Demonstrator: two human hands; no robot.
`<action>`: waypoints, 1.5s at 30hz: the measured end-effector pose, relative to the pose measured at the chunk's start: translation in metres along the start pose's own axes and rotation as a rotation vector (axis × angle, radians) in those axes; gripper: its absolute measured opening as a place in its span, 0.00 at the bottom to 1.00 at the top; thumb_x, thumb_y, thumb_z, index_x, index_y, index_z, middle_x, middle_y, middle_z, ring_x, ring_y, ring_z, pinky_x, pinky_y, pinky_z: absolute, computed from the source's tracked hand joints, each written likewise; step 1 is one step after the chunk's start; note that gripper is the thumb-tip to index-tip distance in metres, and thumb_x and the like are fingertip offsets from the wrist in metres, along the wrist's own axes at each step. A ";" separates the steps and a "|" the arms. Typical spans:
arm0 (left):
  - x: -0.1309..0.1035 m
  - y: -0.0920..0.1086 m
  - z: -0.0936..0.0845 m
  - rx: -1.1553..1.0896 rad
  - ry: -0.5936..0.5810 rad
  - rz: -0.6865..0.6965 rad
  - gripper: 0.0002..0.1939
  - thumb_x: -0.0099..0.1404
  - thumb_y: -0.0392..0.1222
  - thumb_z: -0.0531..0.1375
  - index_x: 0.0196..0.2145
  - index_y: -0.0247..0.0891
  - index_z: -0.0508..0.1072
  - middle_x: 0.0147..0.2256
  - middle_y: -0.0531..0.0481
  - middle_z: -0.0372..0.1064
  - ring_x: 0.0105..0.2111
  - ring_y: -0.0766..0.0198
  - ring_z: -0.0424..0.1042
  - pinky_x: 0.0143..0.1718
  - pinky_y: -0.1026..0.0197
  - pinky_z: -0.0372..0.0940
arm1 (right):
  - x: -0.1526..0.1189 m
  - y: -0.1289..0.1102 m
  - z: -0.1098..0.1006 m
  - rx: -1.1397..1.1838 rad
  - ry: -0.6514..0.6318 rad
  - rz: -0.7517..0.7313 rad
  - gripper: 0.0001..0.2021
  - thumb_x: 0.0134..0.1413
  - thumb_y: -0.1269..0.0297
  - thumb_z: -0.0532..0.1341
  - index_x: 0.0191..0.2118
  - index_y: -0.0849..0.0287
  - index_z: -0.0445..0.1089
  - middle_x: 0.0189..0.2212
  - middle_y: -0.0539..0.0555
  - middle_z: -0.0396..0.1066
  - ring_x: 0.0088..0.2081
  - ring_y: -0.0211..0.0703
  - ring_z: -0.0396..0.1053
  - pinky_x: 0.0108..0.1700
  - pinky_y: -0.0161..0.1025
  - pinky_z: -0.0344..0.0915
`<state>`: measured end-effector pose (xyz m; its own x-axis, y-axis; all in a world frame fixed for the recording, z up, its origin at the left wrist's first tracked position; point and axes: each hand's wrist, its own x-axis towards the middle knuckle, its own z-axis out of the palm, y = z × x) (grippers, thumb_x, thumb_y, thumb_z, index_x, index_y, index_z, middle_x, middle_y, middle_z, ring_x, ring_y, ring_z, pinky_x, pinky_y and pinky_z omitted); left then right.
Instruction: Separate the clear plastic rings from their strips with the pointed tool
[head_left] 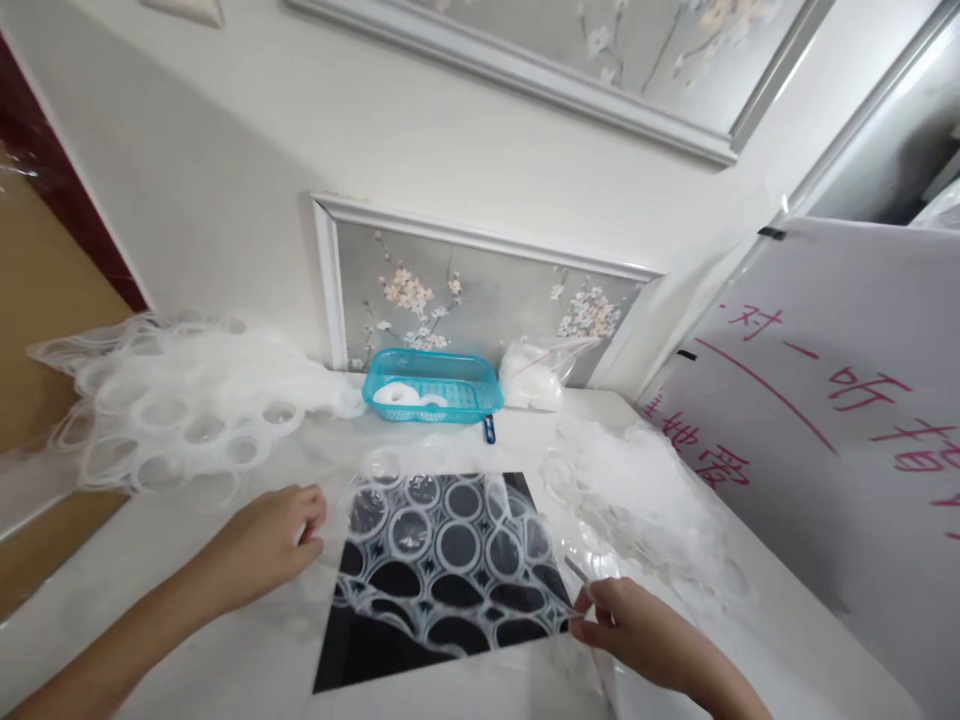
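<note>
A clear plastic sheet with rows of white rings (459, 545) lies over a black rectangular board (367, 640), its near edge wavy and partly raised. My left hand (281, 535) is just left of the board, thumb and fingers curled to a pinch; the sheet's faint left edge runs to the fingertips. At the board's near right corner, my right hand (630, 625) pinches the sheet's edge. A thin grey tool (576, 570), perhaps tweezers, sticks out from the same hand; most of it is hidden.
Piled ring-patterned sheets (187, 400) lie at left, another pile (637, 500) at right. A blue plastic basket (431, 412) with white rings stands by the wall, beside a clear bag (536, 375) of white material. A small blue cutter (490, 430) lies before it. A whiteboard (840, 420) leans at right.
</note>
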<state>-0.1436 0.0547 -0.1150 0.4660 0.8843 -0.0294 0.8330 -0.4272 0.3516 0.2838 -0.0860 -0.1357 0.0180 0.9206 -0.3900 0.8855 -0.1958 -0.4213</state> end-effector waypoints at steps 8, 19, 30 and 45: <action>0.060 0.007 0.018 -0.056 -0.051 -0.061 0.25 0.64 0.60 0.54 0.49 0.41 0.72 0.47 0.43 0.74 0.44 0.50 0.75 0.43 0.55 0.68 | 0.111 -0.015 -0.034 0.009 0.291 -0.035 0.24 0.59 0.52 0.60 0.53 0.65 0.72 0.31 0.56 0.76 0.34 0.46 0.73 0.35 0.37 0.61; 0.104 -0.006 0.030 0.025 0.153 -0.065 0.12 0.68 0.46 0.48 0.35 0.40 0.68 0.41 0.47 0.68 0.38 0.58 0.73 0.42 0.56 0.67 | 0.135 -0.044 -0.026 -0.077 0.337 -0.029 0.11 0.64 0.62 0.56 0.38 0.61 0.74 0.36 0.62 0.77 0.39 0.51 0.75 0.38 0.39 0.60; 0.036 -0.013 0.070 0.115 0.184 0.145 0.28 0.71 0.55 0.52 0.63 0.38 0.63 0.62 0.37 0.63 0.61 0.44 0.63 0.60 0.43 0.60 | 0.141 -0.079 -0.027 0.237 0.514 -0.278 0.21 0.62 0.72 0.48 0.59 0.65 0.61 0.61 0.67 0.64 0.50 0.48 0.72 0.48 0.44 0.68; -0.016 -0.009 0.086 0.063 0.142 0.380 0.25 0.74 0.56 0.51 0.60 0.40 0.68 0.61 0.41 0.65 0.62 0.49 0.63 0.63 0.40 0.56 | 0.128 -0.165 0.054 0.505 0.101 -0.586 0.24 0.62 0.60 0.56 0.63 0.55 0.63 0.40 0.56 0.79 0.35 0.46 0.76 0.42 0.43 0.71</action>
<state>-0.1332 0.0278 -0.1981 0.7022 0.6763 0.2226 0.6280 -0.7356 0.2540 0.1153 0.0459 -0.1605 -0.3238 0.9429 0.0775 0.4455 0.2242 -0.8668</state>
